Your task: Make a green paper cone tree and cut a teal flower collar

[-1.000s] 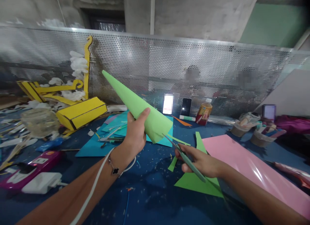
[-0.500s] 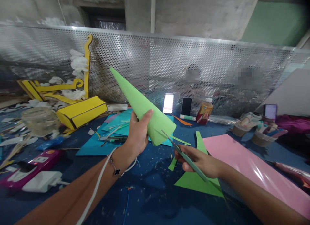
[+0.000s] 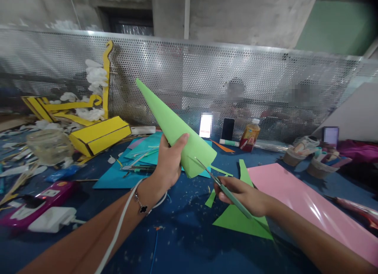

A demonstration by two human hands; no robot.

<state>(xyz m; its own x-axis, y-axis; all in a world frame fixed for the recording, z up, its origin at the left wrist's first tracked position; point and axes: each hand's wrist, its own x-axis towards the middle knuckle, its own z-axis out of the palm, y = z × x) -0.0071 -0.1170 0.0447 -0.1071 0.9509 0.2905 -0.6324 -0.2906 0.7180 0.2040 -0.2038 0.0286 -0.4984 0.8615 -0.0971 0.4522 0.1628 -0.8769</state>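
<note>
Over table (image 3: 177,242), left fingers (image 3: 169,158) clamp green paper cone (image 3: 174,128); right fingers (image 3: 233,187) apparently hold scissors (image 3: 239,205).

The counter (image 3: 177,246) is dark blue, with lots of tiny paper bits on it. A big, shiny pink sheet (image 3: 304,199) lies on the right, and a pointy piece of green paper (image 3: 236,223) lies just beside it. Blue-green paper sheets (image 3: 118,179) lie in the middle, near a thin orange paper scrap (image 3: 222,147). Farther back, a black phone (image 3: 227,129) stands near a brown drink bottle (image 3: 249,136). On the left are a yellow cardboard box (image 3: 99,136) and a clear plastic jar (image 3: 50,147). A pink power strip (image 3: 44,197) and a white charger (image 3: 51,219) sit at the front. Two small baskets (image 3: 320,169) stand on the right.
</note>
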